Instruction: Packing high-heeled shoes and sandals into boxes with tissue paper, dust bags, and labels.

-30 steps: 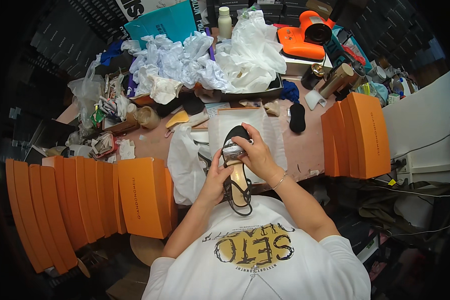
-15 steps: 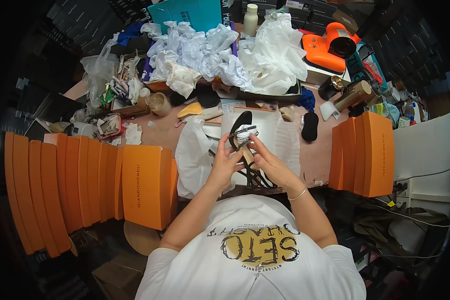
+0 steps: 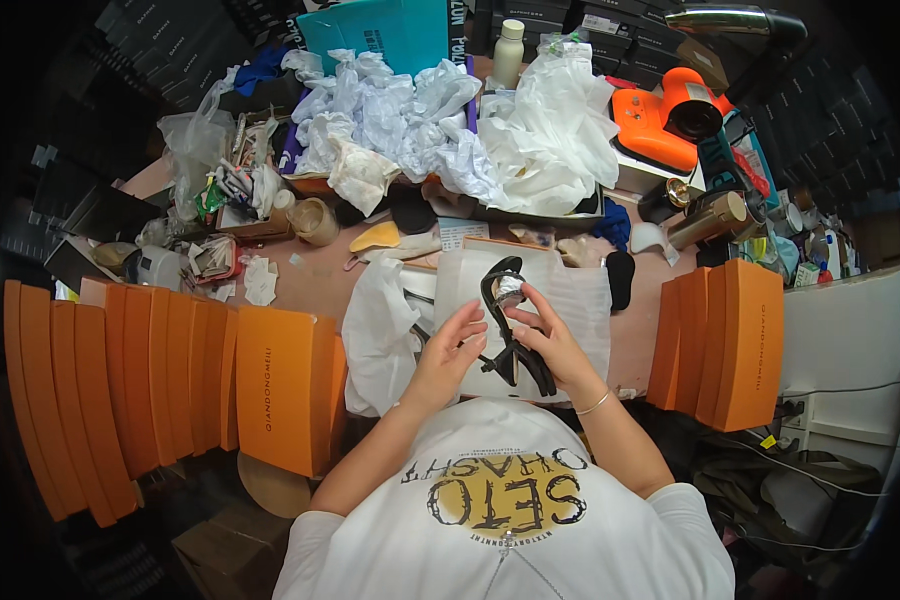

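A black strappy sandal [image 3: 505, 320] with a slim heel is held upright over a white paper sheet [image 3: 575, 300] on the pink tabletop. My right hand [image 3: 548, 340] grips the sandal by its sole and heel, and a wad of white tissue [image 3: 511, 288] sits inside the toe straps. My left hand [image 3: 453, 350] touches the sandal's left side with fingers curled against the straps. A white dust bag [image 3: 380, 325] lies just left of the hands.
Rows of orange shoe boxes stand left [image 3: 170, 370] and right [image 3: 730, 340]. Crumpled white tissue [image 3: 400, 110], a teal box [image 3: 390, 35], a white bottle [image 3: 508, 55], an orange tool [image 3: 670, 115], shoe inserts and clutter crowd the far side of the table.
The sandal has been turned and raised from lying low by my body to upright over the paper. Both hands shifted up with it; the view has tilted slightly.
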A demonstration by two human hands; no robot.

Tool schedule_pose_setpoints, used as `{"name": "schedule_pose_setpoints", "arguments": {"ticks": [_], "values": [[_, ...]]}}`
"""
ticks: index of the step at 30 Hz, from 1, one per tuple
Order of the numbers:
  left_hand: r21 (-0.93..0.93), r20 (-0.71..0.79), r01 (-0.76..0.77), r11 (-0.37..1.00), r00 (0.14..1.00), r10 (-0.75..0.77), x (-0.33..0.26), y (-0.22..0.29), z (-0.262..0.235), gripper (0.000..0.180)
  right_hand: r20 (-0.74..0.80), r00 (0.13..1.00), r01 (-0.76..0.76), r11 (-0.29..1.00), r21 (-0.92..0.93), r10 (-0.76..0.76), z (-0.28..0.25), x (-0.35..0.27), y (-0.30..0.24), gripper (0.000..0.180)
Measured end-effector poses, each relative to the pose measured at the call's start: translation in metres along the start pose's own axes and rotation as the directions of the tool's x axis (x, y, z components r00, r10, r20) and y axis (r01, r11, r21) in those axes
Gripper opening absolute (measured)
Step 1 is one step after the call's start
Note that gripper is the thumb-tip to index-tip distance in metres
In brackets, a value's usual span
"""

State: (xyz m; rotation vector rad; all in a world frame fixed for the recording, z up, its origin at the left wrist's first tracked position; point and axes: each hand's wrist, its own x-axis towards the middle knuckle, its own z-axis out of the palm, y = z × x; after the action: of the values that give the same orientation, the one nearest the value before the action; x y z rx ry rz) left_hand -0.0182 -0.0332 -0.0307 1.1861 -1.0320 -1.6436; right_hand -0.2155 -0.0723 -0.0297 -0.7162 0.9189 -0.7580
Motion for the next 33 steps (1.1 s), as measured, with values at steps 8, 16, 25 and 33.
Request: {"name": "schedule_pose_setpoints", "arguments": {"ticks": [8, 16, 25, 33], "values": [[0.454, 0.083, 0.035, 0.891, 0.993, -0.081, -0.021, -0.020, -0.001, 0.018, -0.116, 0.988, 0.076, 0.967, -0.243, -0.106, -0.008, -0.005, 0.041, 0.072], [-0.260, 0.099, 0.456, 0.851, 0.890, -0.446, -0.034, -0.063, -0.038, 0.020, 0.316, 0.826, 0.497, 0.338, -0.799, -0.468, 0.019, -0.023, 0.047, 0.041], [-0.586, 0.111, 0.351, 0.731, 0.928, -0.356, -0.047, -0.041, -0.024, 0.023, 0.327, 0.885, 0.466, 0.618, -0.633, -0.333, 0.023, -0.022, 0.043, 0.013], [-0.573, 0.192, 0.431, 0.697, 0.898, -0.397, -0.052, -0.059, -0.014, 0.018, 0.246, 0.921, 0.390, 0.716, -0.579, -0.302, 0.014, -0.019, 0.052, 0.017]]}}
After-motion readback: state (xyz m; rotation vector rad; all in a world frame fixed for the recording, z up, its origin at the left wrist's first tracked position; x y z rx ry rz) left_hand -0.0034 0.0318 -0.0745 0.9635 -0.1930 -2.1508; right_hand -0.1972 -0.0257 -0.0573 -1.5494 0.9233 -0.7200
